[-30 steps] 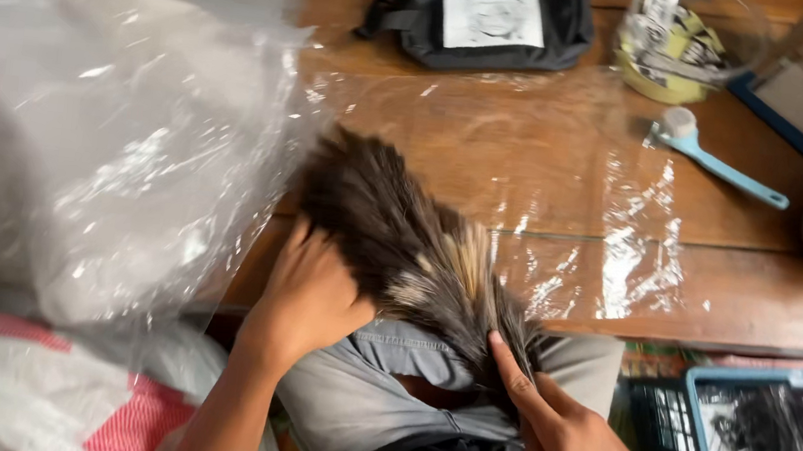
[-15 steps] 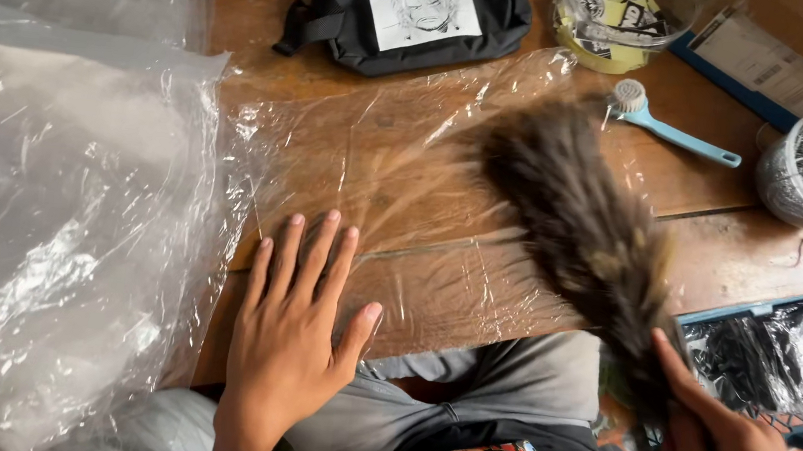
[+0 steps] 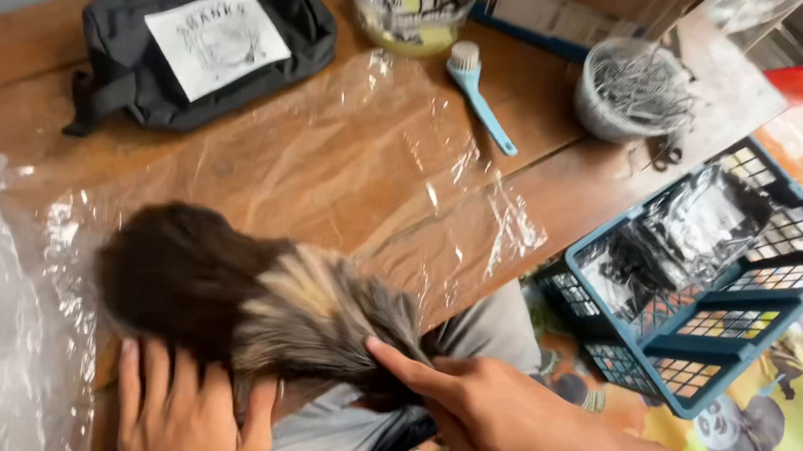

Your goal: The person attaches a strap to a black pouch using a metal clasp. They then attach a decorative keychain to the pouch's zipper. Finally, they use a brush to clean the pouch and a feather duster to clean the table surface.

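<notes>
Observed from the head view: the feather bundle [image 3: 254,300], dark brown at one end and pale grey-striped towards the other, lies across the near edge of the bench [image 3: 566,173], on the clear plastic sheet [image 3: 349,160] spread there. It is blurred, so I cannot make out finer detail.

Hands: the left hand [image 3: 188,412] is flat with fingers spread, pressed against the lower side of the dark end and clamped on nothing. The right hand [image 3: 491,419] is wrapped on the narrow pale end, index finger laid along it; the remaining fingers are hidden beneath, so I judge the grip firm rather than confirm it.

Step in hand, in my judgement: laying the bundle down on the sheet and smoothing it. Any further move calls for holding the narrow end steady while the flat hand keeps the plumes together and clear of the bench edge.

Change from half a second ago: the bundle was then raised at the right, held by the right hand alone, while the left hand rested on bare sheet. It is now down and to the left, under both hands.

Nearby, untouched: black pouch [image 3: 202,41], blue brush [image 3: 479,99], clear bowl of wire pieces [image 3: 634,91], blue basket [image 3: 713,288].
</notes>
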